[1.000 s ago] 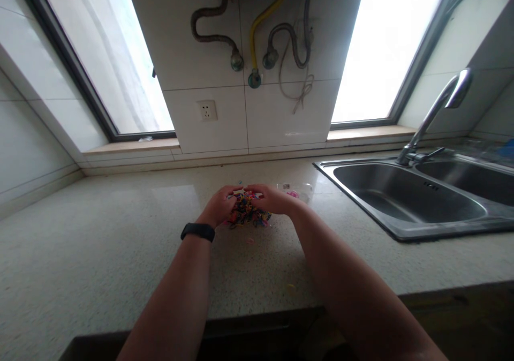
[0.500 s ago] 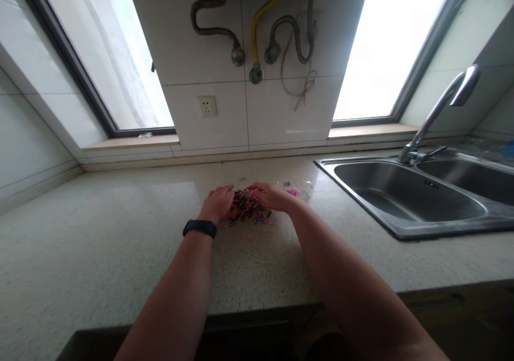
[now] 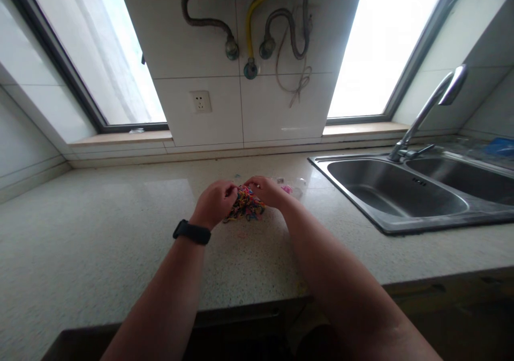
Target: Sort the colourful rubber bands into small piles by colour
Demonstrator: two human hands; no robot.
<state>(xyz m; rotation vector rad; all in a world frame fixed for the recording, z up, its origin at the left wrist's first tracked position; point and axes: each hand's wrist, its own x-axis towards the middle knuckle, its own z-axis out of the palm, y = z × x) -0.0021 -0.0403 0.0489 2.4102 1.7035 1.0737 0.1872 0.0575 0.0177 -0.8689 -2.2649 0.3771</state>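
Note:
A tangled heap of small multicoloured rubber bands [image 3: 248, 207] lies on the speckled countertop [image 3: 249, 264]. At its left edge is my left hand [image 3: 217, 200], with a black band on the wrist; its fingers are curled in and pinch at the bands. My right hand [image 3: 267, 190] reaches over the heap from the right, its fingers bent down and closed among the bands at the back. The fingertips of both hands are partly hidden. Just right of my right hand sit a clear plastic container [image 3: 297, 184] and a small pink item [image 3: 286, 189].
A double steel sink [image 3: 395, 189] with a chrome faucet [image 3: 425, 114] is set into the counter at the right. A wall socket [image 3: 200, 101] and several pipes, one of them a yellow pipe [image 3: 249, 34], are on the tiled wall behind. A blue object [image 3: 500, 147] lies beyond the sink.
My left hand has turned and its fingers have curled inward at the heap. My right hand stays over the heap's back right. The whole view has shifted slightly.

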